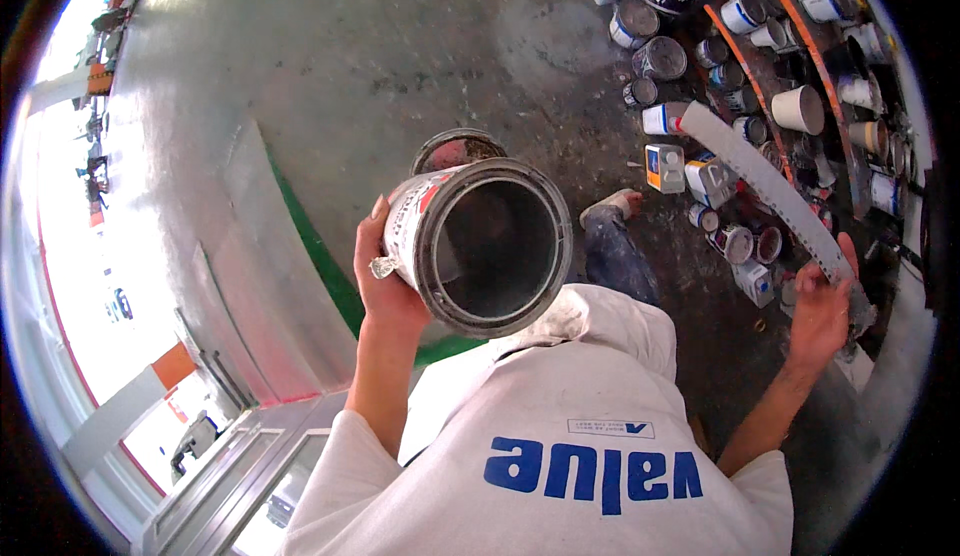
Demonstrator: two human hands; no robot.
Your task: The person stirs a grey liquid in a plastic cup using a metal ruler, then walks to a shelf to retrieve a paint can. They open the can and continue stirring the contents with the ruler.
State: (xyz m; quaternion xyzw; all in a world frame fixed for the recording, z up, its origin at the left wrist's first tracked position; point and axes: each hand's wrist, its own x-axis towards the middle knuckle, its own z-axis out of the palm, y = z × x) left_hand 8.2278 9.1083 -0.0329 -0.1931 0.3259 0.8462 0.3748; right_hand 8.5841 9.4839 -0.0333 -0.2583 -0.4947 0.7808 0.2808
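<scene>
My left hand [388, 281] is closed round the side of a round metal paint can [408, 224], which is held up before my chest. The can is tilted so its open mouth faces me, and its inside looks dark grey. Crumpled silvery material sticks out by my thumb side. Behind the can, partly hidden, shows a second round rim with dark red inside [460, 152]. Off to the right, my right hand [822, 311] has its fingers bent against a long grey strip with small holes [765, 181]; the strip looks like a shelf edge.
Shelves with orange edges [728, 51] at the right hold many cans, tubs and bottles. A beige cup [797, 111] stands among them. White jugs [664, 168] are near my foot [612, 206]. Grey and green sheeting [315, 256] lies at the left, by a glazed frame [255, 476].
</scene>
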